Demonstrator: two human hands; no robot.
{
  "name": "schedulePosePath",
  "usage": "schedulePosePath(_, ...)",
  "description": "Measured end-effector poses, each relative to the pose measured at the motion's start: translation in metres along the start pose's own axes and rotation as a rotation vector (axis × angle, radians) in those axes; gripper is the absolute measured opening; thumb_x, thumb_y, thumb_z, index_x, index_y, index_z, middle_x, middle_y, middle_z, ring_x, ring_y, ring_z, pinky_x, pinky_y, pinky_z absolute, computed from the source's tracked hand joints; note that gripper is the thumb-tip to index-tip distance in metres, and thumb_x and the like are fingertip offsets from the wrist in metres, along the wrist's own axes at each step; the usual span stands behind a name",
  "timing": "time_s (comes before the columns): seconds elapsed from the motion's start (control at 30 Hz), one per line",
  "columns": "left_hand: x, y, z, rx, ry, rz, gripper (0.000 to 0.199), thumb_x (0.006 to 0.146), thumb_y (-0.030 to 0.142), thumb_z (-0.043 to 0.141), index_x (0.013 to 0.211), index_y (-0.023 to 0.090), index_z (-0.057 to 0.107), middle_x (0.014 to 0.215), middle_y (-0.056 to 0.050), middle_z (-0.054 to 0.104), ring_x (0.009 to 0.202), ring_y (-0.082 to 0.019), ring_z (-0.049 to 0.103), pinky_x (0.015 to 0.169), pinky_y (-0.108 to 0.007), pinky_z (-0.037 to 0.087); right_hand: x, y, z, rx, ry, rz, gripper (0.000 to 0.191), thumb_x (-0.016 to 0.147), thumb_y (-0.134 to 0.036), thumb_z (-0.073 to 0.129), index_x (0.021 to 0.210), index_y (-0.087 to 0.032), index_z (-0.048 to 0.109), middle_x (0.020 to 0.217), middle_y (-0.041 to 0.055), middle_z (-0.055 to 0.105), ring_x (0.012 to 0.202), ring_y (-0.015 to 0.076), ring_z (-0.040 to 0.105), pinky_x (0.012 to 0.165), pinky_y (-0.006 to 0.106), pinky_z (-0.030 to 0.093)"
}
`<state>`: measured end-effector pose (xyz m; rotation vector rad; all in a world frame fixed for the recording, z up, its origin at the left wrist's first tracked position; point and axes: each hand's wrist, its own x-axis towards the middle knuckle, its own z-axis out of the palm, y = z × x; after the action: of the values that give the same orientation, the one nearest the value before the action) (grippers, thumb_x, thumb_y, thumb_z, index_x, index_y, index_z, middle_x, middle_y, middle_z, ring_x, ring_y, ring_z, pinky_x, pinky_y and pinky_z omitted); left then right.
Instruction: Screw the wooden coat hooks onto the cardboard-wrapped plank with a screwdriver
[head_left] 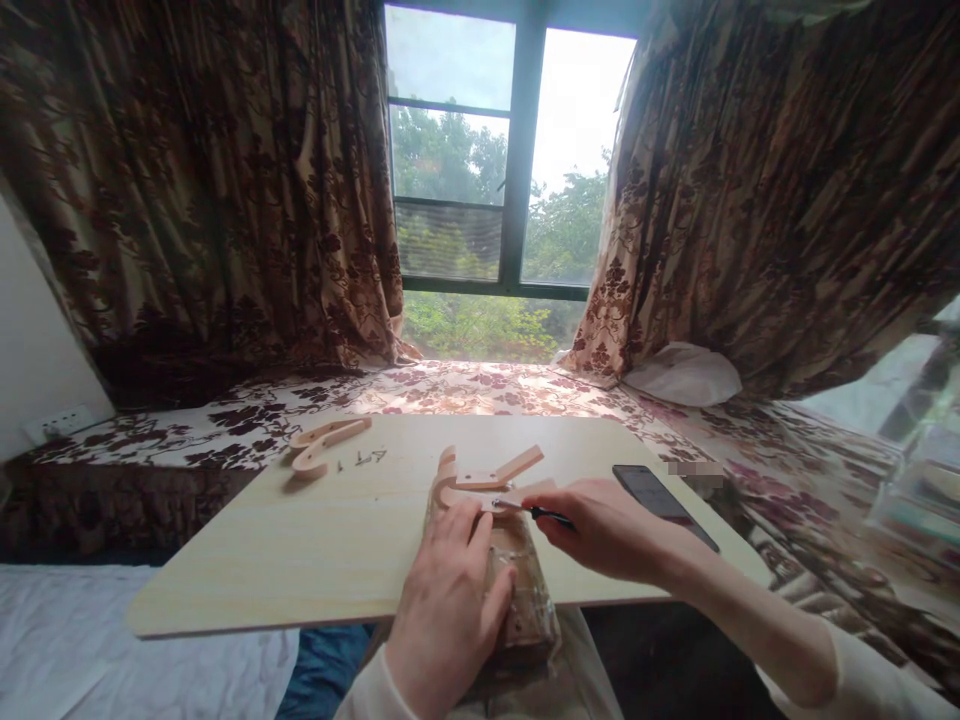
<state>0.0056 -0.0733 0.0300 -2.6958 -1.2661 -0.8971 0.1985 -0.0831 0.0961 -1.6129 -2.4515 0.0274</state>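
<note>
Above the table (292, 555), left hand (454, 590) open, the right hand (596, 520) grips a tool (553, 518) at the hook (474, 497), likely light, stiff, best held by its curve.

Black tool (553, 517) mostly hidden inside right grip (604, 525).

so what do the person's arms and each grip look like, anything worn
The left grip and right grip are bare, with no glove, ring or watch visible. The left sleeve and right sleeve are plain, whitish; the right forearm is partly bare.
</note>
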Motion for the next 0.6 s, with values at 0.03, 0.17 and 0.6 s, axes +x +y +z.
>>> schedulePosePath(0.03, -0.002, -0.001, 0.001, 0.005, 0.004, -0.006, 0.043, 0.084, 0.024, 0.05, 0.125, 0.01, 0.052, 0.131, -0.016, 0.05, 0.127, -0.031, 0.043, 0.107, -0.051, 0.039, -0.002, -0.003, 0.005, 0.009, 0.014, 0.008, 0.034, 0.088, -0.023, 0.043, 0.11, -0.027, 0.067, 0.091, 0.0078, 0.075, 0.082, 0.0237, 0.068, 0.064, 0.029, 0.036)
schedulePosePath(0.17, -0.006, -0.004, 0.005, 0.016, 0.006, -0.009, 0.038, 0.087, 0.024, 0.046, 0.121, 0.011, 0.056, 0.136, -0.017, 0.047, 0.13, -0.032, 0.041, 0.106, -0.051, 0.04, -0.007, -0.013, 0.023, 0.049, 0.073, 0.056, 0.029, 0.088, -0.024, 0.043, 0.106, -0.025, 0.066, 0.09, 0.0062, 0.075, 0.08, 0.0217, 0.069, 0.063, 0.027, 0.036)
schedulePosePath(0.6, -0.006, -0.004, 0.005, -0.09, 0.096, 0.032, 0.032, 0.084, 0.023, 0.051, 0.114, 0.021, 0.059, 0.125, -0.011, 0.055, 0.122, -0.028, 0.049, 0.1, -0.046, 0.047, -0.007, -0.037, 0.062, 0.163, 0.223, 0.14, 0.035, 0.084, -0.02, 0.045, 0.116, -0.024, 0.058, 0.086, 0.0034, 0.075, 0.074, 0.0211, 0.069, 0.062, 0.026, 0.038)
